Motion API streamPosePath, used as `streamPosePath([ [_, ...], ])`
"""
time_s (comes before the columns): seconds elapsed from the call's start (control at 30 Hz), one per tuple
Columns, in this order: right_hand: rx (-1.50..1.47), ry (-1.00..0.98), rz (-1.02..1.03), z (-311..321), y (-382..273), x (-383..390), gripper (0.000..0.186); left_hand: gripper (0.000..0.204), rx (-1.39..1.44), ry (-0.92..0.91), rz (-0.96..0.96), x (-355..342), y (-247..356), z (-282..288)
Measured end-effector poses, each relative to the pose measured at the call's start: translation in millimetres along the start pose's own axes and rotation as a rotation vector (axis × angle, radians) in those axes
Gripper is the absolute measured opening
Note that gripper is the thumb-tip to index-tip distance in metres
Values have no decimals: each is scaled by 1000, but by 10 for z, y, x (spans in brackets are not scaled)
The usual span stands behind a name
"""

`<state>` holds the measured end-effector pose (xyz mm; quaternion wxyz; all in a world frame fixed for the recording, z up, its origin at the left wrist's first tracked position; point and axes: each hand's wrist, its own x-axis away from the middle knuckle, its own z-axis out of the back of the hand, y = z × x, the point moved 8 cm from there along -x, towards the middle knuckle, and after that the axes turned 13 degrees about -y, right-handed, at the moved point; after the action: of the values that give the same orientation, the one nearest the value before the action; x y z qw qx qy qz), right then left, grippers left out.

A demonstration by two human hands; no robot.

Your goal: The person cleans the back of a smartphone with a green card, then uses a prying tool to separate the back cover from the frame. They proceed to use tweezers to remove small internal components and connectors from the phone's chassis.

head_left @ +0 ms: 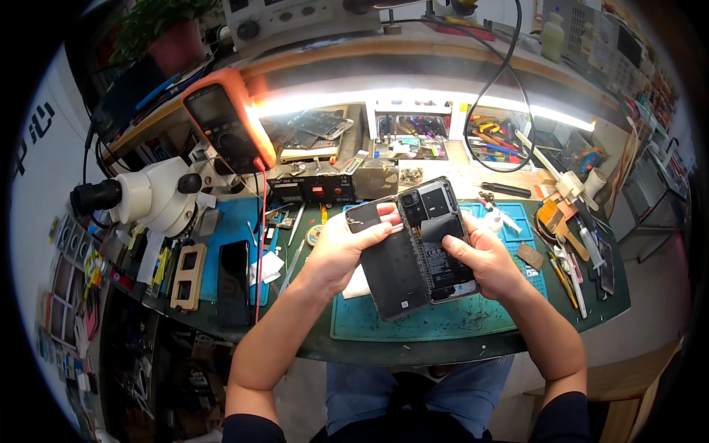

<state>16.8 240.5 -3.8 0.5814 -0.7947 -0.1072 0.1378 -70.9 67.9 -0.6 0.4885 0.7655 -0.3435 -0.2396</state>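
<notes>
Over the blue-green work mat (354, 325) I hold an opened smartphone in two parts, side by side. My left hand (343, 244) is closed on the dark back cover (395, 277), whose inner face is turned up, with the thumb across its upper part. My right hand (484, 255) grips the phone body (436, 199) by its right edge, thumb pressed on the front. Inside the body show a camera module at the top and a black battery (445, 269). The two parts meet or overlap along their long edges; whether they are joined I cannot tell.
A black phone (234, 280) lies at left, near a white microscope (159, 193). An orange multimeter (229, 122) leans behind, its red lead (262, 244) hanging down. Tweezers, brushes (565, 229) and a syringe (591, 240) lie at right. A lit shelf with tools stands at the back.
</notes>
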Motion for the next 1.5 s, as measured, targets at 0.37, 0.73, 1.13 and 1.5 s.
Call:
streamPosePath([
  [0.37, 43, 13, 157, -209, -302, 122, 42, 41, 13, -73, -24, 117, 279, -146],
  [0.73, 161, 40, 228, -156, -350, 166, 43, 38, -14, -70, -65, 129, 265, -197],
  [1.13, 87, 125, 332, -139, -388, 226, 42, 37, -23, 34, -130, 207, 392, -99],
  [1.5, 147, 265, 474, 80, -701, 362, 37, 37, -149, 276, -340, 422, 856, 487],
])
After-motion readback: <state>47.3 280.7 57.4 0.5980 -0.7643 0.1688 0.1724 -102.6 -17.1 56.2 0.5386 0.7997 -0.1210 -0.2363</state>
